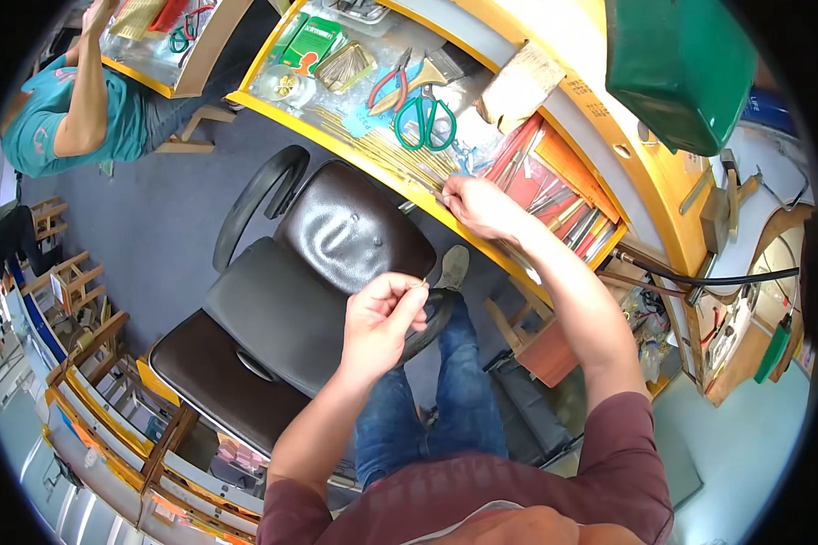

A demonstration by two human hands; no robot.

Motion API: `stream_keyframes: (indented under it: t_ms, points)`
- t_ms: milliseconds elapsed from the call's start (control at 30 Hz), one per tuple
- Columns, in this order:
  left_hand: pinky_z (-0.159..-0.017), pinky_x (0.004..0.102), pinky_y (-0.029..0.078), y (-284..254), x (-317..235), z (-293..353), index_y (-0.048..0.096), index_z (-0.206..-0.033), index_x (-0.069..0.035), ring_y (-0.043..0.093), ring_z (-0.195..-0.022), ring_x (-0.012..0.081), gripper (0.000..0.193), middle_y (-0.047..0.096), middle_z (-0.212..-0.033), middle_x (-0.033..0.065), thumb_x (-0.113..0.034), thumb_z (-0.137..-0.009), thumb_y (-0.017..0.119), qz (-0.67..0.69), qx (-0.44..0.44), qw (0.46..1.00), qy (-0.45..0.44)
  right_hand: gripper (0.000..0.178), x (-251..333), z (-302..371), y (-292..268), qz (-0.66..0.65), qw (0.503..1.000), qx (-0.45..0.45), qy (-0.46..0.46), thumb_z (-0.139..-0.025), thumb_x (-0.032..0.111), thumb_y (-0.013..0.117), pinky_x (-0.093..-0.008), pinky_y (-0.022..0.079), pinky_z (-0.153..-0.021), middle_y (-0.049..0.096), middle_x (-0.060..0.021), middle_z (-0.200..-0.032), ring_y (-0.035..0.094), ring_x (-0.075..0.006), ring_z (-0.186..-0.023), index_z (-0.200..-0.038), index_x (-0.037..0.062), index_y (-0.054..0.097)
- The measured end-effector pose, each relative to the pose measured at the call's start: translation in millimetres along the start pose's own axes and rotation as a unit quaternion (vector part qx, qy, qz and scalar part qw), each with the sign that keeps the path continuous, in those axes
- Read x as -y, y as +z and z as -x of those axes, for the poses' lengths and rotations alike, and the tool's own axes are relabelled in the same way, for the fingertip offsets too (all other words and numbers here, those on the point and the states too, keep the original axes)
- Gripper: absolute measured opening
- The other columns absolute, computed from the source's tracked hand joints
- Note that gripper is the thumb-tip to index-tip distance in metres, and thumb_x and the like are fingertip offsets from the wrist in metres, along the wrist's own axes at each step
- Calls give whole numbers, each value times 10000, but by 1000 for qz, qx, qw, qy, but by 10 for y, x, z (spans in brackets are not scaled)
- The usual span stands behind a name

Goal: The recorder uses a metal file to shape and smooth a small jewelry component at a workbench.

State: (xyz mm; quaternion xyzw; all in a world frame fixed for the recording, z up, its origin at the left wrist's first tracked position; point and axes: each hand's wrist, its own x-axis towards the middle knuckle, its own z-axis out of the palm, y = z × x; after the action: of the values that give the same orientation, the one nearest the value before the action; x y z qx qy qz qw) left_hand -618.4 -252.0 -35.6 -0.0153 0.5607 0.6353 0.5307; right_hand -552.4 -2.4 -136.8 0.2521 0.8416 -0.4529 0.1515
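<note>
My left hand [382,320] is raised in front of me over the black armrest, its thumb and fingers pinched together. A tiny bit of something shows at the fingertips, too small to name. My right hand [483,209] reaches into the open yellow-edged drawer [364,156], its fingers curled down near the front rim beside thin brass-coloured rods [400,156]. What those fingers grip is hidden. Close by lie green-handled scissors [424,125], red-handled pliers [391,84], a brush [434,71] and a wooden block [521,84]. Files and other slim tools [554,195] fill the drawer's right part.
A dark office chair [354,222] stands left of my legs. Over the yellow bench [650,182] hangs a green lamp shade [682,73]. A hammer [720,213] rests at the right. Another person in a teal shirt [86,118] works at the upper left.
</note>
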Motion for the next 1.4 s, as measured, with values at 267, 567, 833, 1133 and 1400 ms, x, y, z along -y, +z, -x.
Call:
stream_keyframes:
  t_ms: [267,567,833,1133,1400]
  points:
    - [-658,207,529,602,-604,-703,701,-1063,11,627,-707,53,122,681,-839,11,-100,-1016,686,-31,85,993,75,249,0,438,-110,-426,896,-87,96,-1042,157,602,-213,401,-519,585,14,-780,526,-42,-592,-1221,-4,538]
    - [-832,284,607,752,-635,-1345,676,-1145,73,725,-882,143,165,719,-989,99,-4,-1000,668,-94,117,951,269,353,50,1190,-237,-493,847,-84,179,-1013,36,623,-204,382,-450,696,-45,-833,492,-56,-495,-1357,16,545]
    - [-781,259,612,718,-604,-1528,699,-1036,95,729,-832,139,84,702,-967,103,57,-962,683,-164,97,897,399,370,280,1536,-201,-416,841,-347,10,-996,-5,629,-171,437,-588,645,-42,-909,562,-48,-688,-1344,-9,504]
    - [-690,240,596,775,-616,-1435,697,-1063,71,710,-744,116,101,700,-855,68,11,-982,683,-102,123,934,318,391,357,1389,-251,-297,858,-405,-109,-980,-44,670,-182,495,-757,675,-50,-1029,600,-44,-836,-1359,-75,577]
    - [-639,234,573,743,-645,-1491,696,-1067,26,673,-706,94,134,690,-860,46,-97,-1022,666,18,178,976,127,342,291,1352,-335,-273,890,-354,-93,-989,-33,658,-181,430,-622,680,-16,-904,531,-31,-690,-1329,-65,638]
